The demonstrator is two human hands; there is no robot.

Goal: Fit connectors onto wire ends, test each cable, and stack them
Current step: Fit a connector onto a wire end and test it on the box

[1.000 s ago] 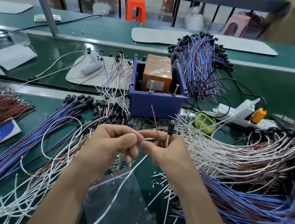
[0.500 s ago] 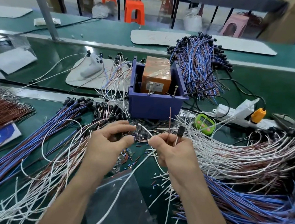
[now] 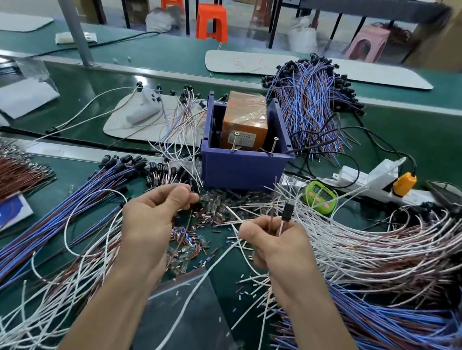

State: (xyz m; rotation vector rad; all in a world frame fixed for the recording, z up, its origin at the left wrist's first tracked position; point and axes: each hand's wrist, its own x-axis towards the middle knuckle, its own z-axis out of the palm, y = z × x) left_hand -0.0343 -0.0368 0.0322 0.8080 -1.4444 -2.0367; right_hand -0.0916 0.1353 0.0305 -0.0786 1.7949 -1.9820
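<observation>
Here, the right hand (image 3: 273, 246) grips two wires near their ends, fingers curled round them above the green bench (image 3: 443, 147). One is a white wire (image 3: 281, 229) whose upper end carries a black connector (image 3: 287, 213), standing upright above the fingers. Its free length runs down and left across a clear plastic bag (image 3: 176, 338). The other is a thin brown wire (image 3: 273, 202), also upright, just beside the connector. The left hand (image 3: 152, 220) hovers apart from the right, over a loose pile of small connectors (image 3: 214, 206), with thumb and forefinger brought together. Whether anything lies in that pinch cannot be told. Behind the pile stands a purple box (image 3: 241, 173) holding an orange package (image 3: 244, 124). A green timer (image 3: 319, 198) and a white power strip (image 3: 364, 180) lie to its right. Bundles of blue and brown cables (image 3: 406, 347) and white cables (image 3: 374, 248) fan out on the right. A further blue bundle (image 3: 24, 232) lies on the left.
</observation>
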